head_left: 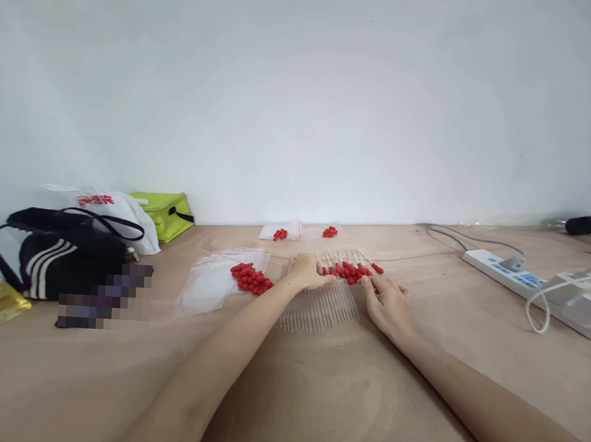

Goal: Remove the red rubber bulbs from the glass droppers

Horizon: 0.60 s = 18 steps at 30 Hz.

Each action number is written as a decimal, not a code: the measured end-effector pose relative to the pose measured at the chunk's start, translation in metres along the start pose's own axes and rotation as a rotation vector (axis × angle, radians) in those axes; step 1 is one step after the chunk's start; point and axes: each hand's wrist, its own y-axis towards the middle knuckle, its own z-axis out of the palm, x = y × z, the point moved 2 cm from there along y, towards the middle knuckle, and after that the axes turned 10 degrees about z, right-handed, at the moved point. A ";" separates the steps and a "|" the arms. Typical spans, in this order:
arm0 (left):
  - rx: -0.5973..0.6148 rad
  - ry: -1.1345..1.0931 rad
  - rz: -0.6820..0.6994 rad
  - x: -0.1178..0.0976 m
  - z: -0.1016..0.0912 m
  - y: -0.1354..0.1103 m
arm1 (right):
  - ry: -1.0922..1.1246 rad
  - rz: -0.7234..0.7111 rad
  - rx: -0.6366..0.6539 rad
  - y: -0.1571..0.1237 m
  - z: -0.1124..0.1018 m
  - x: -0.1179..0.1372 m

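Observation:
Several small red rubber bulbs [351,272] lie bunched between my hands at the middle of the table. Thin clear tubes [314,313] fan out in a row on the near side of them, and more pale tubes [343,256] show on the far side. They look like droppers. My left hand [306,273] is closed at the left end of the bunch, thumb and fingers against a red bulb; its fingers are partly hidden. At the right end, my right hand [386,304] has its fingertips pressed together on a red bulb. One bulb [377,269] lies just beyond the right fingers.
Clear zip bags [206,285] lie to the left beside a red bulb pile [252,280]. Two small bags with red bulbs [280,235] lie near the wall. A black bag [67,260], white bag [149,229] and green bag [166,214] stand left; a power strip [503,270] lies right.

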 end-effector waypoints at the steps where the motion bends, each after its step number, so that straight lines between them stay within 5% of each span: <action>1: 0.013 -0.007 -0.023 0.000 0.001 0.002 | 0.010 -0.008 0.000 0.000 0.000 0.000; 11: -0.001 -0.018 -0.216 0.009 0.006 0.005 | 0.052 0.001 0.009 0.000 0.002 0.000; 18: -0.174 0.060 -0.034 0.020 -0.028 -0.057 | 0.194 -0.254 -0.042 -0.002 0.006 0.003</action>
